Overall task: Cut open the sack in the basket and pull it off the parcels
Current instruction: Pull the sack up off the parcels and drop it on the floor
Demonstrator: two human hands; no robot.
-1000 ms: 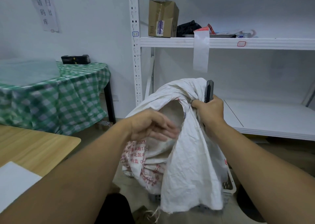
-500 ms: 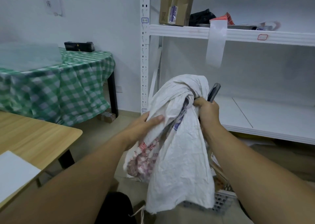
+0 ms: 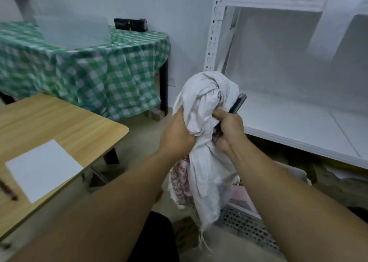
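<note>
The white woven sack [image 3: 207, 168] with red print hangs bunched in the air, held up by both my hands above the floor. My left hand [image 3: 177, 134] squeezes the sack's gathered cloth from the left. My right hand [image 3: 229, 130] grips the cloth from the right together with a dark cutter [image 3: 238, 103] that sticks up past my fingers. Below the sack, the perforated grey basket [image 3: 245, 224] shows at the lower right, with a pinkish parcel [image 3: 241, 197] in it. Most of the basket's contents are hidden behind the sack and my right arm.
A wooden table [image 3: 65, 126] with a white sheet [image 3: 43, 168] and a pen [image 3: 8, 190] is at the left. Behind it stands a table with a green checked cloth [image 3: 95, 72]. White metal shelving [image 3: 298, 112] fills the right side.
The sack has been gathered into a tighter bundle and lifted clear. My left hand went from flat against the cloth to gripping it. The view swung to the left.
</note>
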